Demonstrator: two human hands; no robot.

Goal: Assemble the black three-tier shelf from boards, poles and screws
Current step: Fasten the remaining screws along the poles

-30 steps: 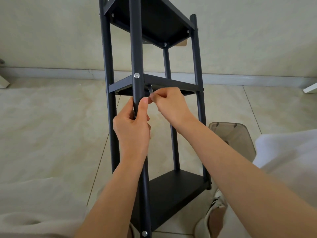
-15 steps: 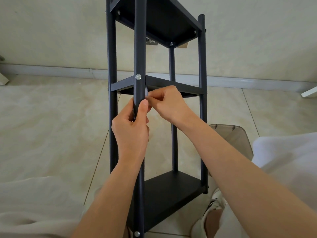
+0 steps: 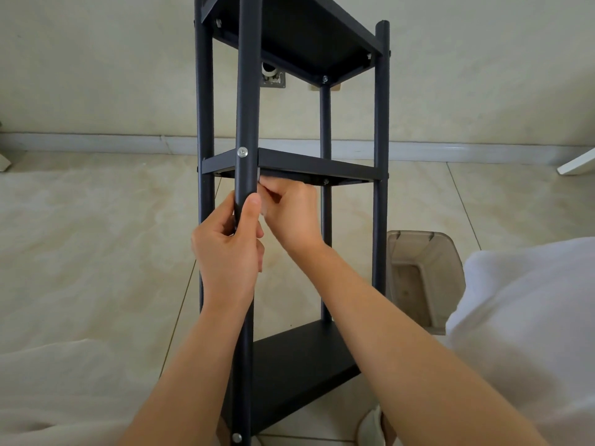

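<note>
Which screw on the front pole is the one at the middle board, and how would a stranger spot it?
Start at the black shelf standing on the tiled floor and find the front pole held by the left hand. Follow it up past the thumb to the middle board. The silver screw sits there; another screw head shows near the pole's foot.

Black shelf (image 3: pixel 299 169) with silver screws (image 3: pixel 242 151), on beige marbled floor tiles (image 3: pixel 96 239), beside a smoky-brown translucent bin (image 3: pixel 425 278).

We see a translucent plastic bin (image 3: pixel 425 278) on the tiled floor (image 3: pixel 80 236) at right, a grey baseboard (image 3: pixel 96 143) along the far wall (image 3: pixel 96 59), and a wall socket (image 3: pixel 273 79).
</note>
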